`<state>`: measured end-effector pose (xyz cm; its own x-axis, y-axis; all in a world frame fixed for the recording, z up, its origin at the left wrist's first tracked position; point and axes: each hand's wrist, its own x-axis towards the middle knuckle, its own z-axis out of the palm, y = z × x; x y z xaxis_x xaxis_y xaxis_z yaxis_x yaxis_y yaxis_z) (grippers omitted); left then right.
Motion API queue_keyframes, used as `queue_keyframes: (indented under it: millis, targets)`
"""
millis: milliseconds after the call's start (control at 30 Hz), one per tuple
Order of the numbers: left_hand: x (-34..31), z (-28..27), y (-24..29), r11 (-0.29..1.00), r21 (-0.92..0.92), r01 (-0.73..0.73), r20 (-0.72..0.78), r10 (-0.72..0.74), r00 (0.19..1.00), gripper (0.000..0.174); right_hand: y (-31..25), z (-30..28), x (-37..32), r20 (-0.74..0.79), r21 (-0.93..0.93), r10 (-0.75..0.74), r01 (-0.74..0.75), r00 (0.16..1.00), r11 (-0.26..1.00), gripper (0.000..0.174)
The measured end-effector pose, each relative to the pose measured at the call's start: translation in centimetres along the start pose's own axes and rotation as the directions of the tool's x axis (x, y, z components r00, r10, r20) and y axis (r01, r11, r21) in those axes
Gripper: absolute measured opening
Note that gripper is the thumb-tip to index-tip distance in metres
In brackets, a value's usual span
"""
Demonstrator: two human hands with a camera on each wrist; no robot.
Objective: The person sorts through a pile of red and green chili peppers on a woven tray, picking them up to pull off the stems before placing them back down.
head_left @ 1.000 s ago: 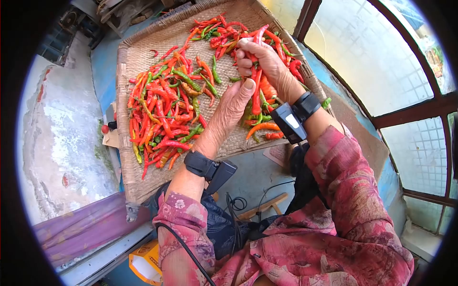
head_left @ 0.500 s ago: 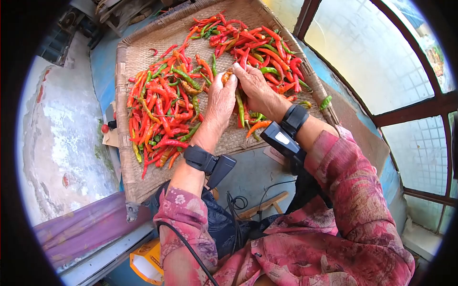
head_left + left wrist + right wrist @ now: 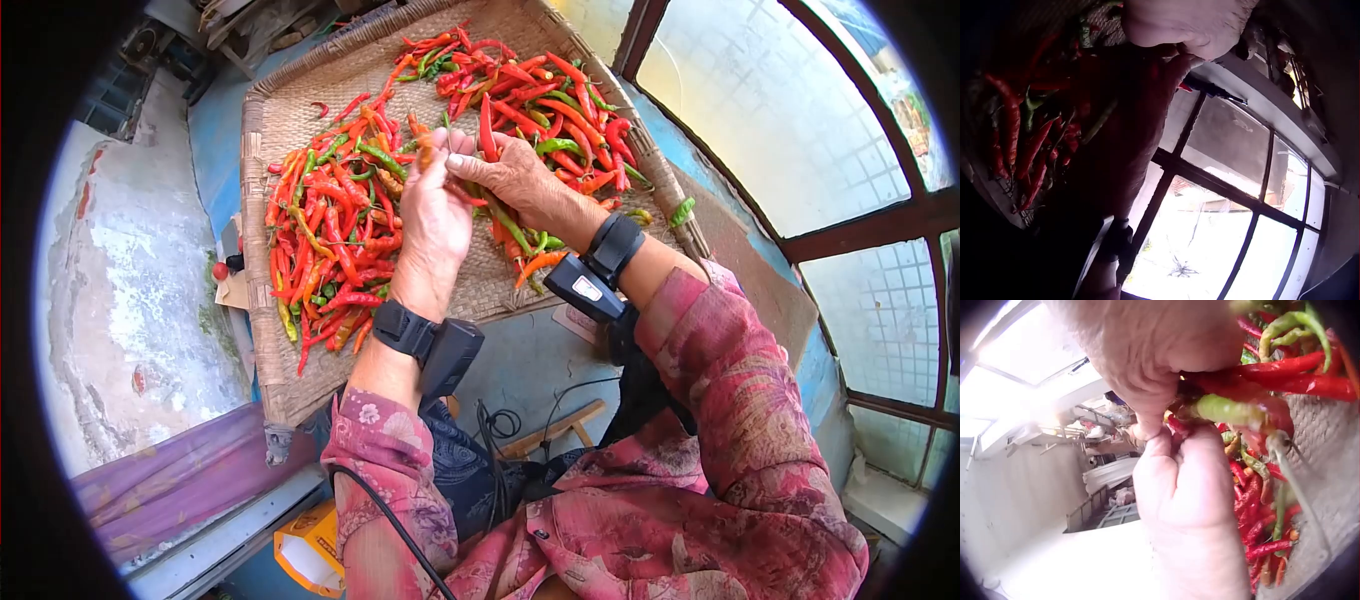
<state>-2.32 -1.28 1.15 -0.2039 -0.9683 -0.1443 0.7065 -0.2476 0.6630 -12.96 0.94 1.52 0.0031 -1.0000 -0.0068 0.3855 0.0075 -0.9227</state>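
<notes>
My left hand, palm turned partly up, pinches an orange-brown chili pepper near its fingertips. Close beside it, my right hand grips several chili peppers: a red chili points up past the fingers and a green chili hangs below the palm. In the right wrist view, long red peppers and a green one stick out from under the right hand, and the two hands' fingertips meet. The left wrist view is dark, with the left hand at its top.
Under the hands lies a large woven tray. A heap of mostly red chilies fills its left side; another heap spreads at the far right. Framed windows stand to the right, a whitewashed wall to the left.
Both hands have come down from the far right heap, where the right hand held up a long red chili. The left hand has since moved left and turned its palm up.
</notes>
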Motion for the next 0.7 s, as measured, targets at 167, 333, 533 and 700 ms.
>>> queue_keyframes:
  millis: [167,333,533,700]
  targets:
    - [-0.2,-0.2,1.5,0.999,-0.032,0.014,0.091,-0.011,0.996,0.04,-0.6,-1.0,0.5,0.082,-0.156,0.126,-0.112,0.989,0.981,0.013]
    - [0.1,-0.7,5.5,0.766,0.612,-0.198,0.047,0.214,0.976,0.036,-0.6,-2.9,2.3,-0.101,-0.242,0.026,-0.05,0.995,0.969,0.01]
    - [-0.1,-3.0,9.7,-0.326,0.92,-0.216,0.38,0.613,0.693,0.036,-4.3,-3.7,2.1,-0.265,-0.087,-0.077,0.055,0.961,0.995,0.008]
    - [-2.3,0.1,6.6,-0.03,0.925,-0.379,0.366,0.335,0.868,0.036,-4.0,-2.5,1.8,-0.165,-0.085,-0.134,0.121,0.977,0.989,0.009]
